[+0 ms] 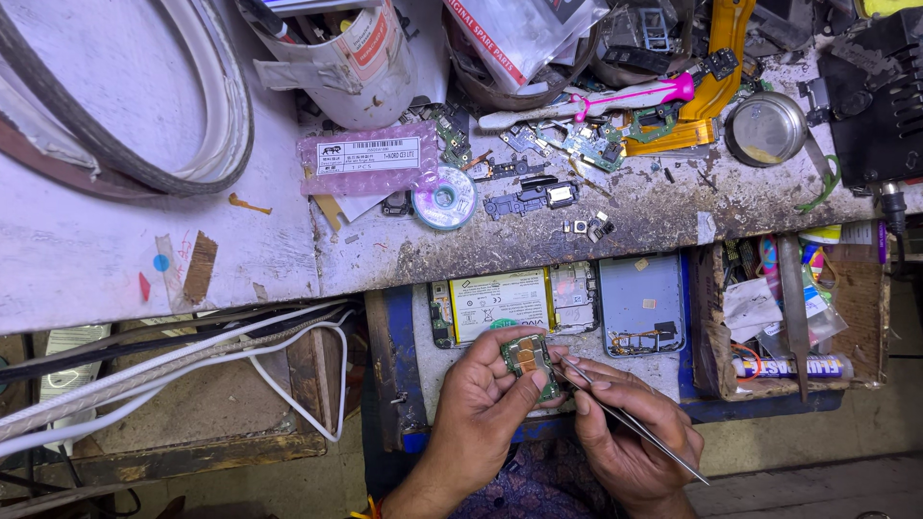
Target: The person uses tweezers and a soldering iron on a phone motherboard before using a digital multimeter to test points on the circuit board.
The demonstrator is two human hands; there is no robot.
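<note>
The left hand (pixel 481 394) pinches a small green circuit board (pixel 530 362), already out of the opened phone body with its yellow battery (pixel 502 304); the right hand (pixel 630 423), closed around thin metal tweezers (pixel 625 418), probes it.

Premises: a small electronics repair workshop, evidently for mobile phones. The worn, stained workbench (pixel 144 240) serves as reference. On its right half lie loose circuit boards (pixel 591 144), flex ribbons, small metal parts and a solder wick spool (pixel 444 199). Below its front edge, an opened phone (pixel 514 303) with exposed battery and a detached back cover (pixel 642 303) rest on a lower shelf. Right of that, a cardboard tray (pixel 713 317) holds tools and tubes. Cables (pixel 192 356) hang under the bench's left side.
</note>
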